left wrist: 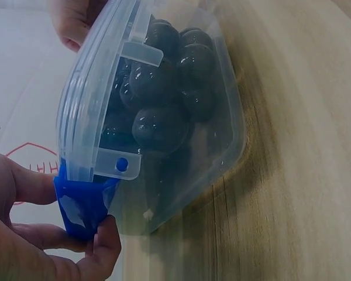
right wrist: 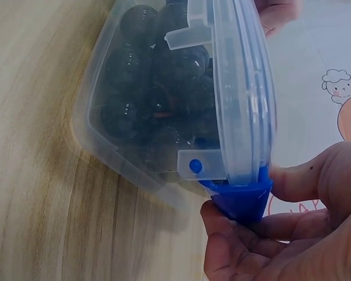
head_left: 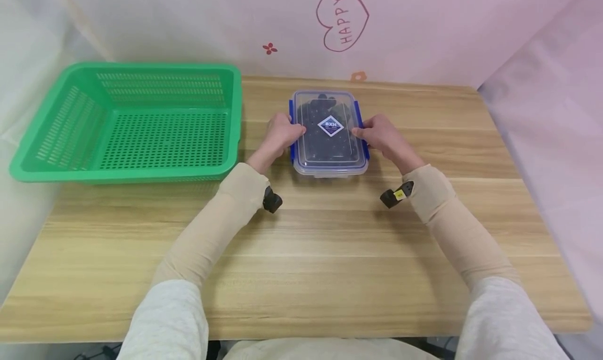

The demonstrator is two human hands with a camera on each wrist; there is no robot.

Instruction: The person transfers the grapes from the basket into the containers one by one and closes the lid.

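Note:
A clear plastic storage box [head_left: 330, 153] with a lid and blue side latches stands on the wooden table, a diamond label on its top. Dark, glossy round pieces [left wrist: 161, 126] fill much of it, seen through the wall. On the box's left side, my left hand [head_left: 281, 131] pinches a blue latch [left wrist: 82, 205], with the thumb over the lid edge and fingertips below. My right hand [head_left: 382, 136] grips the opposite blue latch [right wrist: 243, 202] the same way, thumb on the lid's rim and fingers curled underneath. The box bottom rests on the tabletop.
A large green plastic basket [head_left: 235, 119] with a slotted floor sits at the left, close beside my left hand. White printed cloth [head_left: 424, 30] hangs along the back edge of the table [head_left: 325, 276] and more cloth drapes both sides.

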